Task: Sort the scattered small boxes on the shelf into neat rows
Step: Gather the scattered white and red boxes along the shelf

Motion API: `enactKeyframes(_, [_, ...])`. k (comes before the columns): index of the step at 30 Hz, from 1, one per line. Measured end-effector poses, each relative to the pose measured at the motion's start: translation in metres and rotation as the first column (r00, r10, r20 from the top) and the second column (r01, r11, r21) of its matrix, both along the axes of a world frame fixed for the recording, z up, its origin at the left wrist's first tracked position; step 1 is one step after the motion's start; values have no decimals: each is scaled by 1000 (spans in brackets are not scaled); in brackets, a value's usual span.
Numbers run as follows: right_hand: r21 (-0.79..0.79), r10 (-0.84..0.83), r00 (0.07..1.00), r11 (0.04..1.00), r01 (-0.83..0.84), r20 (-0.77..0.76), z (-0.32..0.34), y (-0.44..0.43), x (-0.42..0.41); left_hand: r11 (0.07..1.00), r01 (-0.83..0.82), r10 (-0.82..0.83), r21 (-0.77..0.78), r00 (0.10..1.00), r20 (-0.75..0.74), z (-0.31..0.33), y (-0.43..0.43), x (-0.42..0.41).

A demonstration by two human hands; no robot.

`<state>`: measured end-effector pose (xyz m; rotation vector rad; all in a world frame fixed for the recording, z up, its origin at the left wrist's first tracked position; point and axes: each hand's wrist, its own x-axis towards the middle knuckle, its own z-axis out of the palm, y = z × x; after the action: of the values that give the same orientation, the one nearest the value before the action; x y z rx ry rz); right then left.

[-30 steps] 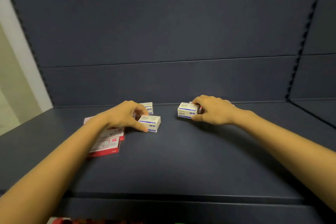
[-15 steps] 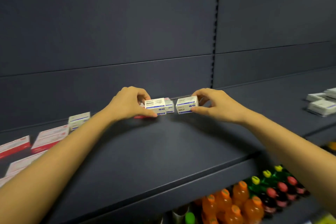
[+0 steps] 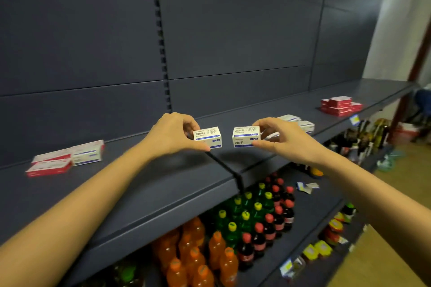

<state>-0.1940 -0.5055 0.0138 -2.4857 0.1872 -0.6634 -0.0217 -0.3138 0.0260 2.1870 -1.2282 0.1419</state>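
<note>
While both arms reach out over the dark shelf (image 3: 149,184), each hand pinches one small white-and-blue box between thumb and fingers. The left hand (image 3: 171,134) grips the left box (image 3: 207,137) with its thumb along the lower front edge and its fingers curled over the top rear; the box's printed face is turned toward the camera. The right hand (image 3: 277,138) clasps the right box (image 3: 246,137) the same way, thumb under the front edge and fingers wrapped over the top right corner. The two boxes sit level with each other, near but apart, with a narrow gap between them, above the seam where two shelf sections meet. Whether they rest on the shelf or are lifted just clear of it cannot be told.

Well to the left on the shelf lie flat red-and-white boxes (image 3: 50,164) with a white-and-blue box (image 3: 88,153) just beside them. Behind the right hand, more white boxes (image 3: 300,122) lie on the shelf, and farther right is a stack of red boxes (image 3: 340,106). On the lower shelf stand orange bottles (image 3: 193,254), green bottles (image 3: 242,214) and dark bottles with red caps (image 3: 272,221).
</note>
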Motion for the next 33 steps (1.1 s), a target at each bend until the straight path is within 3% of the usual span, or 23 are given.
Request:
enactKeyframes(14, [67,-57,998,996,58,-11,-16,-161,-84,999,-20,20,-25,1000,-13,-12,-144,-72])
enactKeyframes(24, [61,17,999,998,-20,43,-18,-239,-52,986,-167,167,0,986,-11,-20,-195,-46])
enactKeyframes(33, [39,144,989,989,-144,-14,-18,-291,3,985,-171,172,27,984,-38,-27,-205,-43])
